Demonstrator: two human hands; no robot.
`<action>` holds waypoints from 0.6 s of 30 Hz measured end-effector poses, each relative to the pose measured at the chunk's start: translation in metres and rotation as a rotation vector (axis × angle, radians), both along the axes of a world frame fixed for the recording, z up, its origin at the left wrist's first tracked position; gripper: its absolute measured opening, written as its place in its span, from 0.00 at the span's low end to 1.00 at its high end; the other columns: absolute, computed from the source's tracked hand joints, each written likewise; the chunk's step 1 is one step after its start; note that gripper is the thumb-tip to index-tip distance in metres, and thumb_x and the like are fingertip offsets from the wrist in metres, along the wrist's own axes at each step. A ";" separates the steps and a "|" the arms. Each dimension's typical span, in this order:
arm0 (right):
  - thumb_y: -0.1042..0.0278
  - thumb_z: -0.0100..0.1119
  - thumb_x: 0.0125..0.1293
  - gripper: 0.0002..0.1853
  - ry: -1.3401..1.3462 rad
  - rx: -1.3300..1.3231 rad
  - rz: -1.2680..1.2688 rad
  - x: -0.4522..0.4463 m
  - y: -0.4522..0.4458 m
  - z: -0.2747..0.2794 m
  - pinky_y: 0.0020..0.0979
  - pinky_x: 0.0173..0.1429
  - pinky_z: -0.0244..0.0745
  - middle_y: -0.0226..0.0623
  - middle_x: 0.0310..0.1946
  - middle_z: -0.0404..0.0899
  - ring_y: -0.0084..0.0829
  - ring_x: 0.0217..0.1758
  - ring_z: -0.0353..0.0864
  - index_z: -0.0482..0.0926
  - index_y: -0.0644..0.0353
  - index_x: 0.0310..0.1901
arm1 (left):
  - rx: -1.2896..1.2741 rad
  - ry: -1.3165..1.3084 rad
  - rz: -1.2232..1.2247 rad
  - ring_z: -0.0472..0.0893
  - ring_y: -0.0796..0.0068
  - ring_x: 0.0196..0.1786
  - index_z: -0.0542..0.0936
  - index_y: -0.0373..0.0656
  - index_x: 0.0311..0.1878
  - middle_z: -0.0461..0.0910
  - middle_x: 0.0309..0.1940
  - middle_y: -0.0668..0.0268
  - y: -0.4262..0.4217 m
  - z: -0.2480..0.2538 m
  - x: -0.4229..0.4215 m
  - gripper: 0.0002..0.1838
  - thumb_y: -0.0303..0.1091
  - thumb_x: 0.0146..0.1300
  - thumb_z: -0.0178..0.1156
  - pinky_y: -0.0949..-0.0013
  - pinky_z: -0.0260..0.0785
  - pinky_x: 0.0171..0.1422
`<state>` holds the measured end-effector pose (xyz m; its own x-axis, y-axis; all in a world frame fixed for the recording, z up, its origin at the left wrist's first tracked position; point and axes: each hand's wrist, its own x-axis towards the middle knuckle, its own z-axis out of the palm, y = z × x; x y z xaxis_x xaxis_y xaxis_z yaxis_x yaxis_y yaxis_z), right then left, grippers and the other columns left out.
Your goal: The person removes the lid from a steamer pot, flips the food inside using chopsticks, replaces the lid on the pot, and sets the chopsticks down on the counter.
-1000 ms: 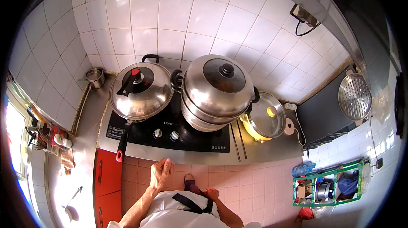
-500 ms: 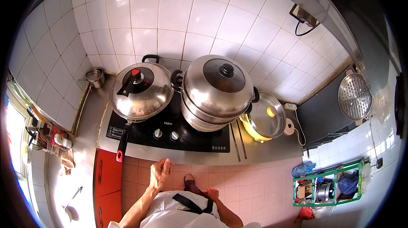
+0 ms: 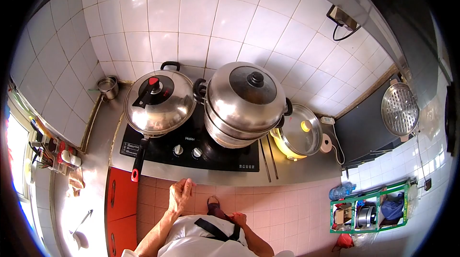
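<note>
My left hand (image 3: 180, 195) hangs just in front of the counter's front edge, below the stove knobs. Its fingers are curled in together, and nothing shows in them. Close to my waist is my right hand (image 3: 238, 218), partly turned away; its fingers are too small and hidden to read. On the black two-burner gas stove (image 3: 158, 150) stands a lidded steel wok (image 3: 179, 108), its long black and red handle (image 3: 138, 160) reaching toward me. Beside it is a stacked steel steamer (image 3: 218, 96) with a domed, glass-centred lid.
Long dark chopsticks (image 3: 269, 161) lie right of the stove. A yellow pot (image 3: 286, 149) with a glass lid and a paper roll (image 3: 326, 143) stand further right. A small steel pot (image 3: 108, 88) sits in the left corner. A green-framed rack (image 3: 354, 230) stands low at right.
</note>
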<state>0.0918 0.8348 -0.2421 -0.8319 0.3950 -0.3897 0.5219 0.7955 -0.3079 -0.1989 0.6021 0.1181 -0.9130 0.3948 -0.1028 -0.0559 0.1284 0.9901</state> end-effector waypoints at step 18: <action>0.47 0.48 0.75 0.31 0.395 -1.040 -1.030 0.003 -0.015 -0.003 0.33 0.41 0.84 0.50 0.32 0.86 0.39 0.34 0.88 0.79 0.78 0.44 | -0.020 0.024 -0.016 0.70 0.84 0.20 0.83 0.35 0.35 0.72 0.15 0.71 0.000 -0.002 0.004 0.22 0.44 0.77 0.54 0.74 0.63 0.25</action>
